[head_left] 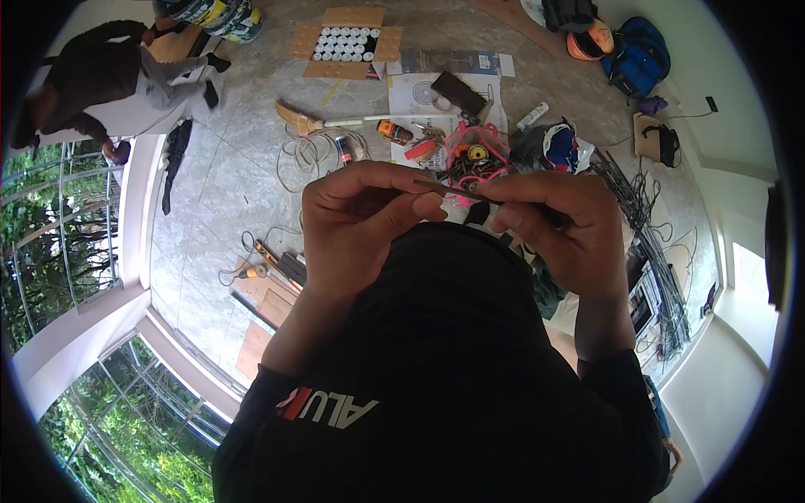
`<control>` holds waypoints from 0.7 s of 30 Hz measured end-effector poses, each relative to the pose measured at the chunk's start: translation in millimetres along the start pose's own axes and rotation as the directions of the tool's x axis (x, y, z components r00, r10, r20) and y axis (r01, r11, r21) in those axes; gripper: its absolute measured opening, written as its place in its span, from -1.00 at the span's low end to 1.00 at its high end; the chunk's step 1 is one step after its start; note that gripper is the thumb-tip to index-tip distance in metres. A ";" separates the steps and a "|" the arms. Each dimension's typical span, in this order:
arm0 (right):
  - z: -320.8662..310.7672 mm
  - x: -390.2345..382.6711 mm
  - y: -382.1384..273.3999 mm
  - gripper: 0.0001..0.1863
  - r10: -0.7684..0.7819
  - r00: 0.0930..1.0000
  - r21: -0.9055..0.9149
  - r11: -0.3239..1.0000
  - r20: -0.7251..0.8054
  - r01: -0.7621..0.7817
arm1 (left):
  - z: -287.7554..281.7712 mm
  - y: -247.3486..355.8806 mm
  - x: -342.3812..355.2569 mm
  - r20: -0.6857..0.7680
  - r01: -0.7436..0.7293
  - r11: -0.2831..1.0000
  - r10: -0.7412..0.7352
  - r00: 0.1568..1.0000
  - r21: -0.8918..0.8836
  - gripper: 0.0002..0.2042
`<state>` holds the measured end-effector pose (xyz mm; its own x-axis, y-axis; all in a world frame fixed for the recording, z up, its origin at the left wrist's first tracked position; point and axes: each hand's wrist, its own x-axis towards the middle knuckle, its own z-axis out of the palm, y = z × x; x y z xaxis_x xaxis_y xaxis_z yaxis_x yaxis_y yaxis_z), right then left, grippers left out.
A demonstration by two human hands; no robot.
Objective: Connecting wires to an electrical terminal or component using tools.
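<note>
Both hands pinch a thin dark rod at chest height.

The rod (pixel 457 191) runs between the left hand (pixel 356 222) and the right hand (pixel 558 230), each closed on it with thumb and fingertips; how far the work on it has come cannot be told. Below on the floor (pixel 218 193) lie a pink basket (pixel 478 159) of small parts, a coil of wire (pixel 314 155) and an open box of white cans (pixel 348 44).

two hands (pixel 369 222), one thin rod (pixel 457 193)
</note>
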<state>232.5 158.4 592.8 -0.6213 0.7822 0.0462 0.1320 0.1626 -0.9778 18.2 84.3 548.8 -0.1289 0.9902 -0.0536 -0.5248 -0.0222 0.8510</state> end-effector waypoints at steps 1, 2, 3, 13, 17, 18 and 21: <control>-0.2 -0.2 -0.1 -0.79 0.000 1.000 -0.020 1.000 0.006 0.000 | -0.4 -0.5 -0.3 0.004 -0.004 1.000 0.004 1.000 0.017 -0.86; -0.2 -0.4 -0.1 -0.79 0.000 1.000 -0.038 0.999 0.011 0.000 | -0.6 -0.7 -0.3 0.010 -0.007 0.999 0.007 1.000 0.035 -0.86; -0.1 -0.7 -0.7 -0.79 0.000 1.000 -0.039 0.999 0.011 0.001 | 0.1 -0.3 -0.5 0.010 -0.007 0.999 0.007 1.000 0.035 -0.86; 4.0 1.0 2.5 -0.77 -0.115 0.993 -0.137 0.984 0.002 0.114 | 2.0 1.7 -3.0 0.006 0.014 0.999 -0.014 1.000 -0.039 -0.88; 3.7 2.2 -0.1 -0.75 -0.121 0.992 -0.181 0.976 0.017 0.122 | 2.1 0.8 -2.2 -0.002 -0.031 0.998 0.031 1.000 -0.053 -0.89; 3.8 1.9 -0.2 -0.75 -0.121 0.992 -0.181 0.976 0.018 0.122 | 2.6 0.8 -2.6 -0.003 -0.031 0.998 0.031 1.000 -0.053 -0.89; 5.8 1.5 0.6 -0.75 -0.160 0.987 -0.200 0.966 0.026 0.162 | 6.0 -1.0 -5.1 -0.017 -0.062 0.997 0.061 0.998 -0.037 -0.90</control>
<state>227.2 156.2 591.1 -0.6543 0.7303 0.1966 0.1813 0.4038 -0.8967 24.4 80.1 551.4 -0.1752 0.9845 -0.0102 -0.5462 -0.0885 0.8330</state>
